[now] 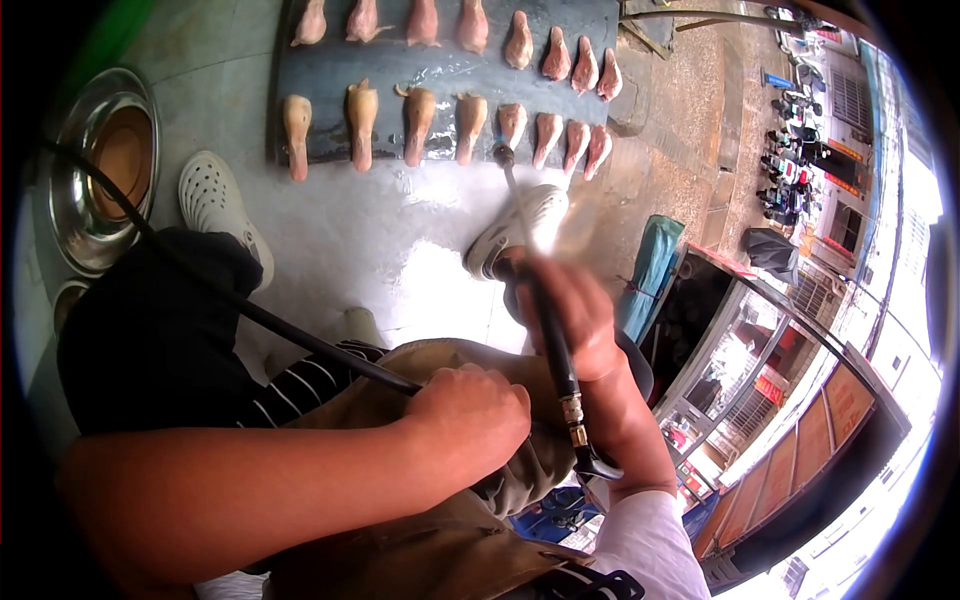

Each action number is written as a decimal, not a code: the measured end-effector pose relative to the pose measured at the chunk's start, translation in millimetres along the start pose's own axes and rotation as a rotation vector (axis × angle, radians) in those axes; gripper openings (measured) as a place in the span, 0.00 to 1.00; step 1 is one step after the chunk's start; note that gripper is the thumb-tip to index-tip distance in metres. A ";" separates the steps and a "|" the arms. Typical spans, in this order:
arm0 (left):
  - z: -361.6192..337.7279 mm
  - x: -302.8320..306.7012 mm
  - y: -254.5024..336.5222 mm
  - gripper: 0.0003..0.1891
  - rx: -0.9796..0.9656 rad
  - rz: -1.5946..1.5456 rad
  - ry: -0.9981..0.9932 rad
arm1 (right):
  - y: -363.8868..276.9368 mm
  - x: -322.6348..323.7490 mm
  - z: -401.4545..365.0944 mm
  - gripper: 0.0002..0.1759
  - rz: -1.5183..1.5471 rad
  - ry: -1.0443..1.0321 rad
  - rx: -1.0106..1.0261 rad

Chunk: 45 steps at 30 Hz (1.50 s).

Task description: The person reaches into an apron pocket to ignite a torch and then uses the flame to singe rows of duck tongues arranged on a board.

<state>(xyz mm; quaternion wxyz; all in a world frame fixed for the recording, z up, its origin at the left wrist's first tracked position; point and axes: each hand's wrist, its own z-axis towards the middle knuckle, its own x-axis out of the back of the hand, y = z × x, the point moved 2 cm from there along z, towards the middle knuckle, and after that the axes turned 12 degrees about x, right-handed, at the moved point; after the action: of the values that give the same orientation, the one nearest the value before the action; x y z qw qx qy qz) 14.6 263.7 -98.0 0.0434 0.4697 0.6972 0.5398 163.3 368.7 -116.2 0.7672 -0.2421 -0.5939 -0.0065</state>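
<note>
My right hand point(572, 315) is wrapped round the black handle of a blowtorch point(553, 345), its fingers partly blurred. From there the torch's thin metal tube reaches forward to a dark nozzle point(503, 155), which overlaps the narrow end of a drumstick point(512, 122) in the lower row. Brass fittings point(573, 412) join the handle's rear end to the hose. My left hand point(468, 420) is closed on a black hose point(270, 318) in front of my apron. Two rows of raw drumsticks lie on a dark metal sheet point(450, 78); several at the lower left look browner than the pink ones.
A shiny metal basin point(75, 215) with brown contents stands on the floor at the left. My pale clogs point(215, 195) are just short of the sheet. A glass-sided stall point(735, 350) and a folded teal cover point(652, 265) are at the right, with parked scooters point(790, 180) beyond.
</note>
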 end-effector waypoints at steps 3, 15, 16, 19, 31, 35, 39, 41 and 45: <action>-0.1 -0.9 -0.6 0.06 0.004 0.008 0.000 | -1.8 1.2 1.7 0.24 0.000 -0.059 -0.004; -0.4 3.2 -0.7 0.04 -0.025 -0.048 0.062 | 4.3 6.7 25.5 0.19 -0.048 -0.018 0.038; 1.7 4.2 -1.3 0.04 -0.028 -0.074 0.054 | 7.8 12.9 31.2 0.20 -0.052 -0.059 0.035; 4.3 9.7 1.3 0.04 -0.056 -0.077 0.100 | 27.5 26.0 54.1 0.15 -0.077 -0.008 -0.022; 20.5 31.9 13.2 0.08 -0.113 -0.230 0.404 | 108.0 68.1 184.6 0.11 0.152 -0.207 -0.105; 23.2 43.2 11.1 0.12 -0.113 -0.307 0.350 | 128.3 61.9 214.3 0.14 0.213 -0.267 -0.204; 25.1 53.3 8.9 0.13 -0.049 -0.474 0.353 | 158.9 52.1 236.4 0.14 0.169 -0.330 -0.285; 23.0 60.7 6.6 0.14 -0.025 -0.525 0.329 | 148.5 48.9 247.3 0.14 0.116 -0.243 -0.351; 22.9 64.7 2.5 0.15 0.009 -0.604 0.344 | 152.7 44.4 259.7 0.16 0.109 -0.244 -0.387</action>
<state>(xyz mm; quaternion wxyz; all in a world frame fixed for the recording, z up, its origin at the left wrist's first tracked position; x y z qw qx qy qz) -6.8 325.4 -76.5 0.0811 0.1444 0.8042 0.5708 -14.1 614.3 -85.1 0.6283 -0.4156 -0.6558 -0.0495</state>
